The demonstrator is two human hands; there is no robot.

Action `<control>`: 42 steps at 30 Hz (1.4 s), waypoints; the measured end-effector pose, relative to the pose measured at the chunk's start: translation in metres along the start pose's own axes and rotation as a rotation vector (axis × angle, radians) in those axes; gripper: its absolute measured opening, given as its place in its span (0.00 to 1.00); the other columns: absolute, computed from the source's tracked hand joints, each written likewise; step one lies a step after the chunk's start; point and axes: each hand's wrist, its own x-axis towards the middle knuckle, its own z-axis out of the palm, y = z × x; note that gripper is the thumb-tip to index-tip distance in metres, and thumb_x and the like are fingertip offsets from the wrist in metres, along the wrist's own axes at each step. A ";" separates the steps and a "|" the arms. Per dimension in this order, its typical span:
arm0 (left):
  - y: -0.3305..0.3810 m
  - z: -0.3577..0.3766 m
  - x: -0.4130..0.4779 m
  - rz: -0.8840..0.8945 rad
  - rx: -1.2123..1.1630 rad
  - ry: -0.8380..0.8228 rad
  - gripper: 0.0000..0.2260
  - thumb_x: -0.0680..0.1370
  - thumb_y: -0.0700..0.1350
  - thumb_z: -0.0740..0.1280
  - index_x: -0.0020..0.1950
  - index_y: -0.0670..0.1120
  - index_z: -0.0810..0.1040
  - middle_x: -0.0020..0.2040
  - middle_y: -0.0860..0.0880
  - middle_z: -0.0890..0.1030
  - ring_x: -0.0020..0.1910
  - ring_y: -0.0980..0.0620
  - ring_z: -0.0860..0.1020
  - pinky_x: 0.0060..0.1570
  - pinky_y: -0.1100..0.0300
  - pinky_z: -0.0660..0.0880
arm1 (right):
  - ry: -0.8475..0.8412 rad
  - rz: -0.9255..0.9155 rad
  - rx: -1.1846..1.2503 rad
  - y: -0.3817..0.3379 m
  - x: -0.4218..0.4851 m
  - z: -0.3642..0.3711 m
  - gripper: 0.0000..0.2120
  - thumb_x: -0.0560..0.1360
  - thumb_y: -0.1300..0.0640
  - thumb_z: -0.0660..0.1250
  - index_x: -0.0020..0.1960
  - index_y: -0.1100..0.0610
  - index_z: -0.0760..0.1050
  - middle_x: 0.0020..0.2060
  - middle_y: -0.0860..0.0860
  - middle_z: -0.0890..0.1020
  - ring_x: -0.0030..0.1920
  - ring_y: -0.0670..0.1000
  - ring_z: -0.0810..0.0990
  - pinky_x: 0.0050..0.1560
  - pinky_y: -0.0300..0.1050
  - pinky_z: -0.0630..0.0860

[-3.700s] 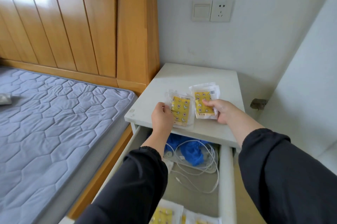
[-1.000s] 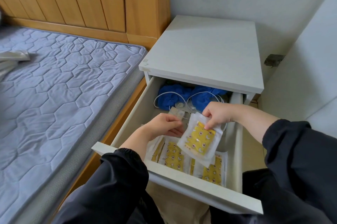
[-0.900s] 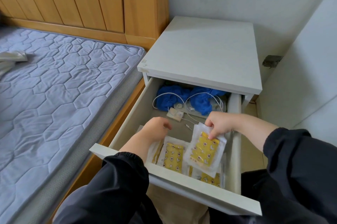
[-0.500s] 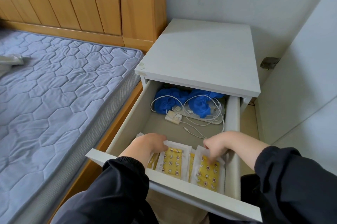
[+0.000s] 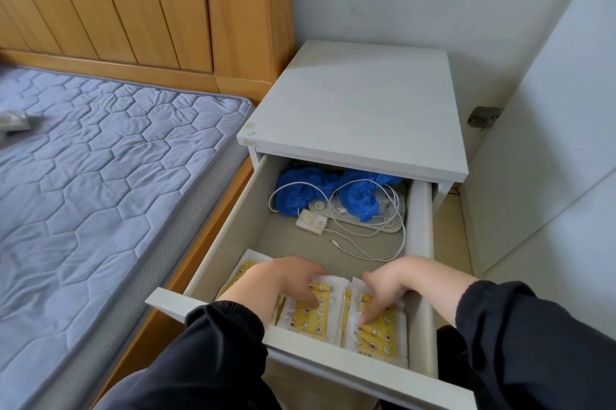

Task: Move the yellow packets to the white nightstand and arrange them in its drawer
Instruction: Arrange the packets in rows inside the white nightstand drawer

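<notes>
The white nightstand point(image 5: 360, 102) has its drawer point(image 5: 336, 363) pulled out toward me. Several yellow packets in clear wrappers lie side by side along the drawer's front: one at the left point(image 5: 243, 271), one in the middle point(image 5: 310, 316), one at the right point(image 5: 380, 333). My left hand point(image 5: 280, 283) lies flat over the left and middle packets, fingers pressing down. My right hand point(image 5: 390, 286) presses its fingertips on the right packet. Neither hand grips a packet.
At the drawer's back lie blue gloves or cloth point(image 5: 300, 189), a white cable point(image 5: 366, 242) and a small white charger point(image 5: 311, 222). A grey quilted mattress point(image 5: 83, 192) in a wooden bed frame point(image 5: 213, 2) lies on the left. A white wall panel point(image 5: 550, 176) stands on the right.
My right hand lowered its packet into the drawer's front right and let go of it. Both hands now press flat on the row of packets.
</notes>
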 end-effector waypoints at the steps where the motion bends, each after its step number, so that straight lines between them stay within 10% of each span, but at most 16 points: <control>1: 0.000 0.000 -0.001 -0.002 -0.005 0.012 0.31 0.75 0.54 0.69 0.76 0.55 0.61 0.73 0.51 0.68 0.71 0.47 0.65 0.70 0.49 0.62 | 0.012 -0.009 -0.004 0.001 0.000 -0.001 0.45 0.69 0.34 0.68 0.75 0.57 0.55 0.69 0.53 0.70 0.65 0.56 0.73 0.65 0.50 0.70; 8: 0.009 -0.009 -0.014 0.036 -0.085 0.205 0.25 0.78 0.52 0.65 0.74 0.55 0.63 0.73 0.52 0.67 0.72 0.50 0.64 0.71 0.51 0.63 | 0.321 -0.078 0.096 0.000 -0.012 0.001 0.36 0.75 0.41 0.65 0.75 0.57 0.59 0.71 0.54 0.68 0.67 0.54 0.71 0.65 0.48 0.70; 15: 0.031 -0.021 -0.039 0.042 -0.108 0.212 0.15 0.80 0.48 0.62 0.67 0.51 0.74 0.62 0.51 0.78 0.60 0.52 0.75 0.63 0.55 0.72 | 0.517 -0.250 0.140 -0.002 -0.056 0.003 0.17 0.77 0.43 0.63 0.57 0.55 0.77 0.53 0.49 0.80 0.51 0.49 0.78 0.53 0.47 0.77; 24: 0.065 -0.029 -0.086 0.140 0.059 -0.275 0.23 0.73 0.58 0.71 0.65 0.51 0.74 0.64 0.54 0.77 0.63 0.54 0.74 0.67 0.53 0.68 | 0.421 -0.303 0.006 -0.010 -0.105 0.030 0.24 0.70 0.32 0.63 0.49 0.53 0.76 0.46 0.49 0.80 0.46 0.52 0.79 0.49 0.50 0.76; 36: 0.075 -0.021 -0.105 0.147 0.066 0.065 0.15 0.69 0.55 0.76 0.52 0.51 0.81 0.39 0.63 0.77 0.41 0.62 0.75 0.41 0.66 0.69 | 0.457 -0.373 0.038 -0.018 -0.123 0.047 0.13 0.69 0.43 0.72 0.42 0.52 0.77 0.36 0.44 0.78 0.36 0.44 0.75 0.39 0.41 0.73; 42: 0.070 -0.026 -0.098 0.107 0.009 0.237 0.13 0.71 0.52 0.74 0.54 0.49 0.83 0.49 0.53 0.82 0.47 0.54 0.77 0.45 0.64 0.70 | 0.564 -0.327 0.038 -0.014 -0.123 0.035 0.11 0.71 0.46 0.70 0.50 0.51 0.79 0.39 0.43 0.79 0.41 0.46 0.79 0.42 0.43 0.78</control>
